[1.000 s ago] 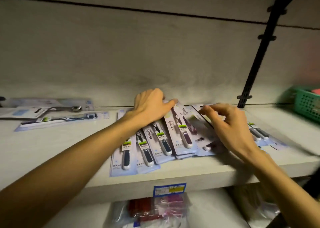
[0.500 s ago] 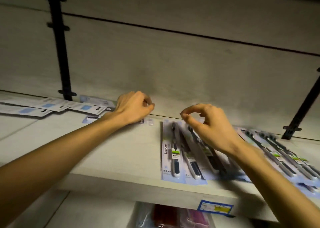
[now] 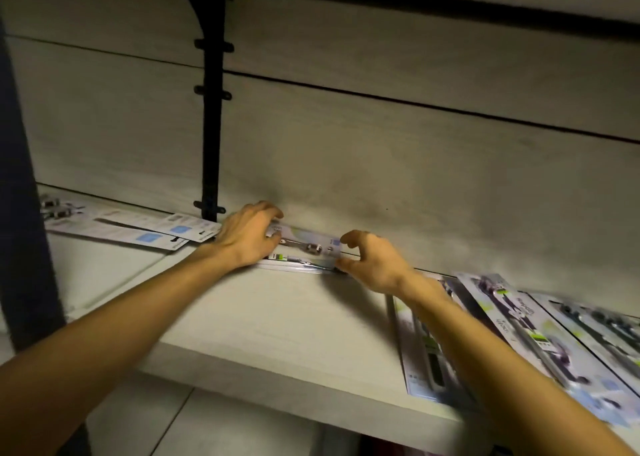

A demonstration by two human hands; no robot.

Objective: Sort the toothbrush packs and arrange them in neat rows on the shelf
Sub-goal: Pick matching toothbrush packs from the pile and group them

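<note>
Two or three toothbrush packs (image 3: 309,248) lie sideways in a small pile against the back wall of the pale shelf (image 3: 277,324). My left hand (image 3: 250,236) curls its fingers over the pile's left end. At the right end, my right hand (image 3: 374,262) holds the packs between thumb and curled fingers. A row of several toothbrush packs (image 3: 540,337) lies lengthwise at the right, partly under my right forearm. More packs (image 3: 138,234) lie flat and askew at the back left.
A black shelf bracket (image 3: 211,116) runs up the back wall just left of my left hand. A dark upright post (image 3: 20,213) stands at the far left. Below the shelf's front edge a lower level shows dimly.
The view has swung left. My right hand left the lengthwise row and went to the back wall. Both hands now hold the sideways pile there.
</note>
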